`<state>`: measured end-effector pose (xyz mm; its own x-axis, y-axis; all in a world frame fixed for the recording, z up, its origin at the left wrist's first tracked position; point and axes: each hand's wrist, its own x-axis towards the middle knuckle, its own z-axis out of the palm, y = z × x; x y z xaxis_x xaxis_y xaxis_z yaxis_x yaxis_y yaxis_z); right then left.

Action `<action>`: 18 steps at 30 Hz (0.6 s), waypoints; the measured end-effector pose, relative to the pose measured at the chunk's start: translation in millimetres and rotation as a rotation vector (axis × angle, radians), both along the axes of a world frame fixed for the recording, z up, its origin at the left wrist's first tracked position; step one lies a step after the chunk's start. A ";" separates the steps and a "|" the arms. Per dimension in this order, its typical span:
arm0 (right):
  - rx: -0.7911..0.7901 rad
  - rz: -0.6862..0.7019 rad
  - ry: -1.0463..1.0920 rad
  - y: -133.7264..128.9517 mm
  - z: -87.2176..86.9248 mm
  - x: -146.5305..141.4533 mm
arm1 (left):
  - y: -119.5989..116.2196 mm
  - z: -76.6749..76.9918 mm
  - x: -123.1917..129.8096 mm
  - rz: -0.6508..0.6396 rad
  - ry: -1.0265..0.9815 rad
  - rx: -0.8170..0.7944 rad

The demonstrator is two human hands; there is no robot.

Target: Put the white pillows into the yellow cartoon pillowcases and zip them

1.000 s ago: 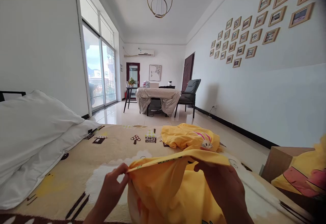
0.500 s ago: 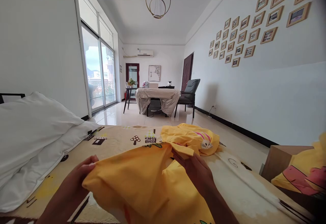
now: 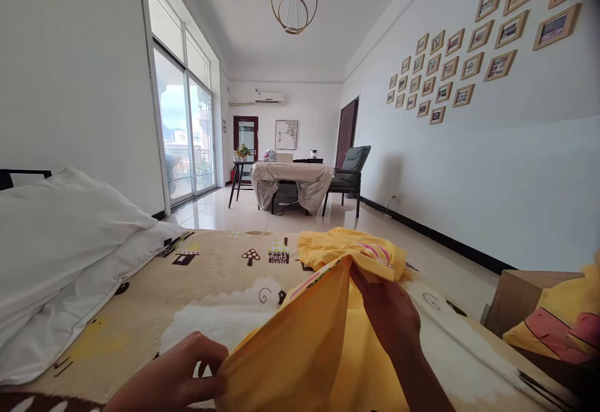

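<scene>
A yellow printed cloth (image 3: 300,343) is stretched between my two hands above the bed. My left hand (image 3: 187,368) pinches its near left edge between thumb and fingers. Higher and to the right, my right hand (image 3: 391,312) grips the cloth's upper edge, drawing it into a peak; its fingertips are partly hidden by the fabric. Just beyond that hand lies a crumpled yellow cloth (image 3: 328,243) with pink stripes; I cannot tell whether the two are one piece. The lower part of the held cloth runs out of view.
Beneath is a cream patterned blanket (image 3: 206,281). White pillows (image 3: 70,231) are piled at the left. A cardboard box (image 3: 515,299) with yellow and pink fabric (image 3: 557,318) stands at the right. Farther off are a covered table (image 3: 295,171) and a dark chair (image 3: 351,174).
My right hand has moved right, pulling the cloth's edge towards the crumpled heap. My left hand has shifted right and lower, still pinching the cloth, and more blanket shows on the left.
</scene>
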<state>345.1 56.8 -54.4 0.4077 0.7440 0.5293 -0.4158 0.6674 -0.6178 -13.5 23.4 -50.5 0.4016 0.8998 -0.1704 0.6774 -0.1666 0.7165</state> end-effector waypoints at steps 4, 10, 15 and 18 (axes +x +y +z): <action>-0.007 0.014 0.108 1.5 5.1 5.3 | 11.8 -3.8 13.4 -0.130 -0.245 -0.084; -0.026 -0.029 0.167 7.5 9.2 13.1 | 29.3 -27.7 18.6 -0.052 -0.364 -0.088; -0.001 -0.047 0.185 10.5 9.4 22.0 | 19.4 -12.8 14.4 -0.039 -0.151 -0.068; -0.010 -0.057 0.197 10.9 10.0 29.8 | 11.8 2.8 16.7 -0.129 -0.098 -0.041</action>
<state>374.9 67.8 -44.5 0.5443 0.7217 0.4277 -0.4915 0.6875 -0.5347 3.2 35.2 -47.7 0.5301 0.8327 -0.1600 0.5786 -0.2173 0.7861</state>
